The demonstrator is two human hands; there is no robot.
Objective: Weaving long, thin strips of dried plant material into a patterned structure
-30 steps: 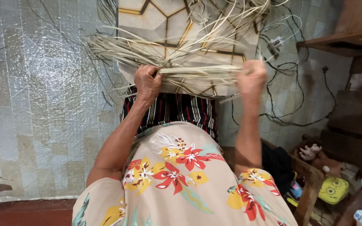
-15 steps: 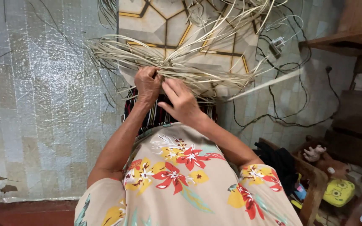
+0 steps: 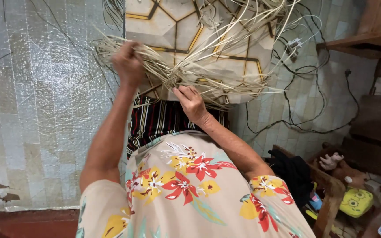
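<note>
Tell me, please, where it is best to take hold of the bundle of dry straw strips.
Probably at the knot of the bundle of dry straw strips, from the near side, beside the right hand: there the strands gather tight, while both ends fan out loose.

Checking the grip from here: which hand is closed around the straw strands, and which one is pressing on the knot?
The left hand is fisted around the strands out at the left; the right hand presses just below the knot in the middle.

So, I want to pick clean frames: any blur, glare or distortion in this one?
Head view: the left hand is motion-blurred, the right hand and the strips fairly sharp; soft sheen on the floor tiles, no hard glare; wide-angle bending at the edges; right side dim.
</note>
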